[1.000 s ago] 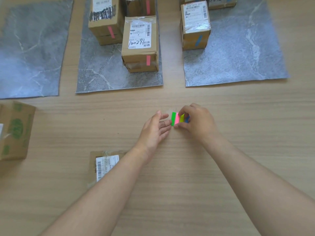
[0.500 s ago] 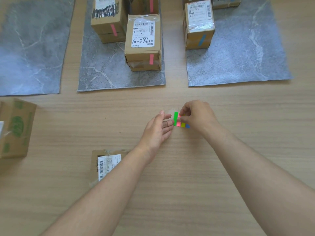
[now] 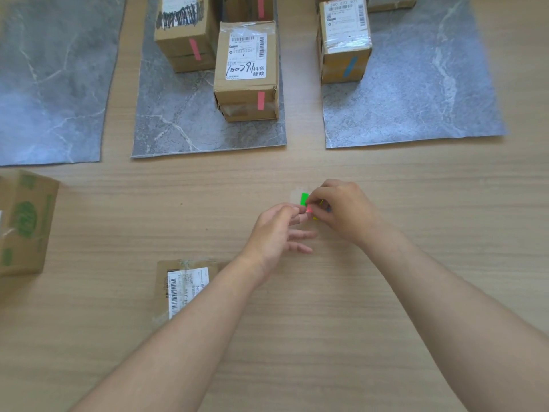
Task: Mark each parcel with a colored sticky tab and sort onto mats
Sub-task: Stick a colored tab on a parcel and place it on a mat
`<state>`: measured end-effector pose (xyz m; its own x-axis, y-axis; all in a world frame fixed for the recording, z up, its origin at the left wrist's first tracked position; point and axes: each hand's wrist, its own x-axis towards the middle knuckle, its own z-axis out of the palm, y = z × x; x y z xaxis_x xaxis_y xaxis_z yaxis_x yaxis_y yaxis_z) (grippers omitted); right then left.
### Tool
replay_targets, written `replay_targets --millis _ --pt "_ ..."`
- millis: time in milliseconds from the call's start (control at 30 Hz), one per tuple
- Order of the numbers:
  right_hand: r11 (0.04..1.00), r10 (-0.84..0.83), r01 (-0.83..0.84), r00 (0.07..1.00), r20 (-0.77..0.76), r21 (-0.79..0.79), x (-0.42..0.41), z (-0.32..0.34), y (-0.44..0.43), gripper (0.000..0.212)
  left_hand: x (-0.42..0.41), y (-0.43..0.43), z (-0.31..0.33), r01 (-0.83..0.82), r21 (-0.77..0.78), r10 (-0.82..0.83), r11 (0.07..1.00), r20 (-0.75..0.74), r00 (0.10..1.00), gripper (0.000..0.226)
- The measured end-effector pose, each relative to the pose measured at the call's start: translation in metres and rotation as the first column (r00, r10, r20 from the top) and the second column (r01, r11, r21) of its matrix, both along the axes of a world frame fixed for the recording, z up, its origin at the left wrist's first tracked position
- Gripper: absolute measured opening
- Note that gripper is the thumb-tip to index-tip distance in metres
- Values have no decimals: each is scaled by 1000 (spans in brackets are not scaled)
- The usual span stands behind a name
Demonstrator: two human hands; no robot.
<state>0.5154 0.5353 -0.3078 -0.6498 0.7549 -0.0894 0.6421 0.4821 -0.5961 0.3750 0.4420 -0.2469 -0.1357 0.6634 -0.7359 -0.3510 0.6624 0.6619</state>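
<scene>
Hidden: the right hand (image 3: 341,212) covers most of the pad (image 3: 304,199); only its green strip and slivers of yellow and blue show past the fingers.
Hard to tell: the pink tab (image 3: 309,208) is small and half covered by fingertips, so I cannot tell whether it has come free of the pad.
Cut off: the parcels at 12 o'clock lose their tops to the frame edge, and the green-print box (image 3: 23,224) at 9 o'clock is cut on its left side.
Covered: the left forearm crosses the right part of the flat parcel (image 3: 184,286) at 7 o'clock; its barcode label shows.
Right hand: fingers curled round the pad, holding it just above centre, toward 1 o'clock.
Left hand (image 3: 279,230): thumb and forefinger pinch the pink tab's near end; the other fingers spread loosely.
Mats: three grey marbled sheets run from 10 to 2 o'clock. The middle mat (image 3: 178,123) bears parcels with pink tabs, among them the labelled parcel (image 3: 246,69). The right mat (image 3: 416,93) bears a blue-tabbed parcel (image 3: 344,40). The left mat (image 3: 50,84) lies at 10 o'clock.
Surface: a pale wood-grain table (image 3: 386,168) fills the frame from edge to edge.
</scene>
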Motion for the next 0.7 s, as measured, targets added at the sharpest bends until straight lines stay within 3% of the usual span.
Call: replay_targets --millis 233,367,433,500,533,600,700 --pt "994 -52 56 998 47 -90 -2 0 3 6 4 -2 -5 56 -46 -55 997 29 998 32" --pt "934 -300 297 954 18 -199 -5 1 3 9 5 -4 -9 58 -66 -57 996 24 998 31" --pt "794 -564 516 823 -72 -321 -9 2 1 9 7 -3 -9 50 -73 -48 996 27 998 29" --pt "558 -818 680 548 -176 -475 -10 9 -4 8 11 -3 -8 51 -70 -50 996 25 998 24" --pt "487 -871 711 439 -221 -507 -10 14 -7 7 12 -2 -8 43 -53 -42 998 19 999 20" --pt "533 -845 702 418 -333 -472 -10 24 -17 5 11 -3 -7 -15 14 15 1000 -15 1000 14" --pt "758 -648 571 608 -459 -315 -15 38 -46 10 -1 -10 4 -172 85 176 981 -34 984 13"
